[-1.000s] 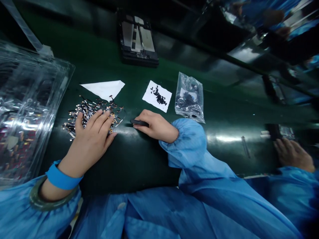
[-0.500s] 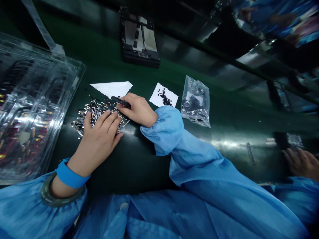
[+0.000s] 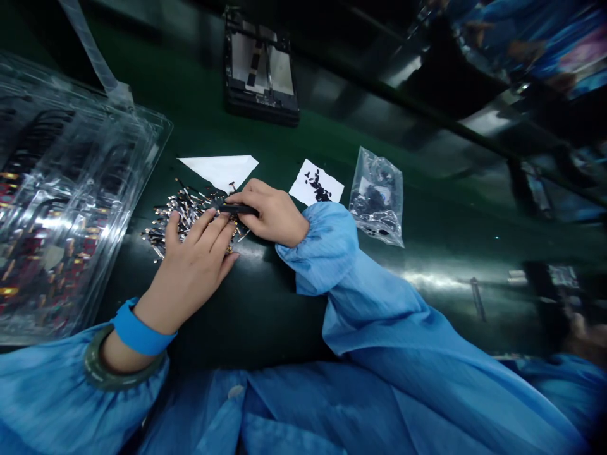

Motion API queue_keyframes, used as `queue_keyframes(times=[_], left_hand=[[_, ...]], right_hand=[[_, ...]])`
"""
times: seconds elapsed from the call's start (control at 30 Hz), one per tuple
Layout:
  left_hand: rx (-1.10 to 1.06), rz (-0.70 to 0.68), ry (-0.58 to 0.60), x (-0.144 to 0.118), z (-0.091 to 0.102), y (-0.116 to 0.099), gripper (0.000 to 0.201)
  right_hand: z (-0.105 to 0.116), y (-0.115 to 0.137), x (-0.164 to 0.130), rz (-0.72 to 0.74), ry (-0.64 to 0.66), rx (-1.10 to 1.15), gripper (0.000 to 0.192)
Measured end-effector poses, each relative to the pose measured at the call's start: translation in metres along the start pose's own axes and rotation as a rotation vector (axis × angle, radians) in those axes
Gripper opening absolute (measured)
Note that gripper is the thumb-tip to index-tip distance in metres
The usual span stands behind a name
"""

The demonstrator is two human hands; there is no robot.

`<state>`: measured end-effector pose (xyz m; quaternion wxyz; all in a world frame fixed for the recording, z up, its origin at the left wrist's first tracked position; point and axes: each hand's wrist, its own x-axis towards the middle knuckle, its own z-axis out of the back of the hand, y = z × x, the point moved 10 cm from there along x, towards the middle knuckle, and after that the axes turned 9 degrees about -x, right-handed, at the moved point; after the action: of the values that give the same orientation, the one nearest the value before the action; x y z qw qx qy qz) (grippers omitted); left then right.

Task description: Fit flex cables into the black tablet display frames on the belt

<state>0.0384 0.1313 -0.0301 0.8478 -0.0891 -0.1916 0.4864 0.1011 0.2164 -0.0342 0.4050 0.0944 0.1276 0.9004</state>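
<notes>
My left hand (image 3: pixel 194 259) lies palm down with its fingers spread over a pile of small slim parts (image 3: pixel 164 230), dark and silvery with some gold-coloured ends. Just to its right, my right hand (image 3: pixel 272 212) grips a slim black stick-like tool (image 3: pixel 237 208) at the pile's right edge. The tool points left, close to the left fingertips; what its tip touches is hidden. Behind the pile is a folded white paper sheet (image 3: pixel 222 167). A small dark-headed part (image 3: pixel 232 184) stands out by the sheet's lower edge.
Small black pieces lie on a white paper (image 3: pixel 303 186), with a clear bag of black parts (image 3: pixel 378 199) beside it. Clear trays of parts (image 3: pixel 61 208) stand left. An opened black device (image 3: pixel 260 72) sits at the back. Another person's blurred hand (image 3: pixel 585 338) is far right.
My right hand has shifted slightly right and down, and the black tool has swung flatter, nearer my left fingertips. My left hand stays on the pile. The view has moved a little.
</notes>
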Motion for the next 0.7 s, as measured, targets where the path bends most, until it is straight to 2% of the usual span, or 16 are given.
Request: queue_keyframes(times=[0.27,0.5,0.7], left_hand=[[-0.023,0.019,0.01,0.0,0.0,0.002,0.042],[0.027,-0.018,-0.021,0.0,0.001,-0.002,0.041],[0.041,-0.019,-0.032,0.001,0.001,-0.002,0.041]], right_hand=[[-0.006,0.001,-0.006,0.034,0.022,-0.068,0.038],[0.005,-0.006,-0.002,-0.012,-0.088,-0.002,0.032],[-0.006,-0.006,0.015,-0.064,0.045,-0.104,0.027]])
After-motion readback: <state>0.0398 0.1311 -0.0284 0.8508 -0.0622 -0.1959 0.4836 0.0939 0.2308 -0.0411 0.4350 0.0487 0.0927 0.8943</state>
